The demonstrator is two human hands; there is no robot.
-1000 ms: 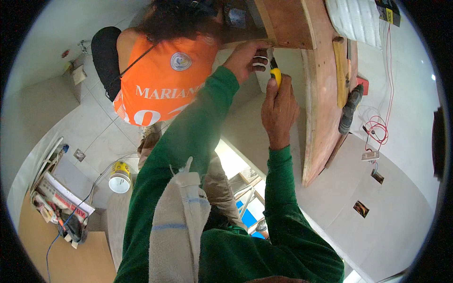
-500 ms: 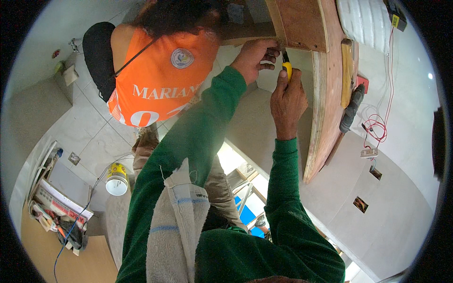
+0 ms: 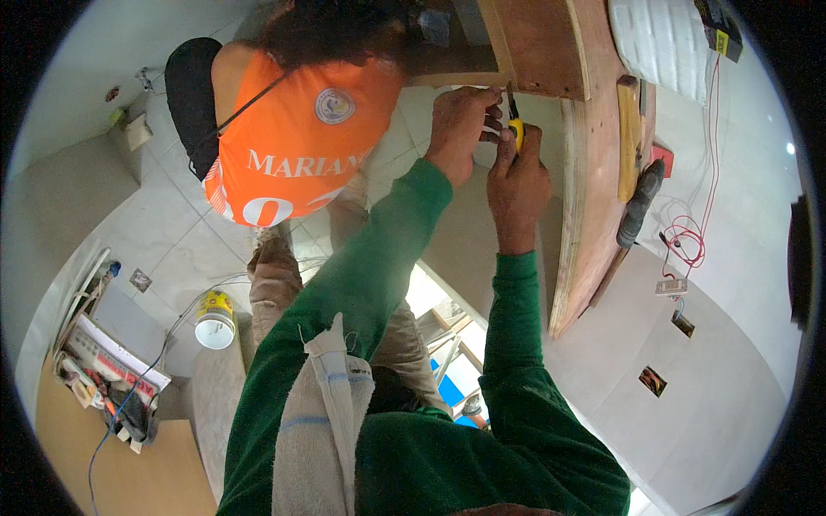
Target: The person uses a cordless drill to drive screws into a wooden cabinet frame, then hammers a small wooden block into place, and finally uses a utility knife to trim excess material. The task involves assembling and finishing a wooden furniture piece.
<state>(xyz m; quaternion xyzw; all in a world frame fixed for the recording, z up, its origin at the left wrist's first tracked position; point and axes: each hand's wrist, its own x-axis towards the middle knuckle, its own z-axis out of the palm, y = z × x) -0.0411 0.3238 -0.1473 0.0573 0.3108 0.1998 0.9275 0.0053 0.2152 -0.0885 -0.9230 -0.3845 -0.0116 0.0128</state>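
My right hand grips a yellow-and-black utility knife, thumb along its handle. The narrow blade points up toward the lower edge of a wooden panel. Close beside the blade is my left hand, its fingers curled in a pinch near that wooden edge. Whatever lies between those fingertips is too small to make out. Both my forearms are in green sleeves, and a grey towel hangs beside the left one.
A co-worker in an orange jersey crouches close on the left. At right, a wood-handled tool and a dark-gripped tool lie along the plywood edge. A bucket stands on the floor; red wires hang at the right.
The knife and my right hand have shifted slightly left. My left hand has turned a little and stays near the wooden edge; the view has shifted slightly.
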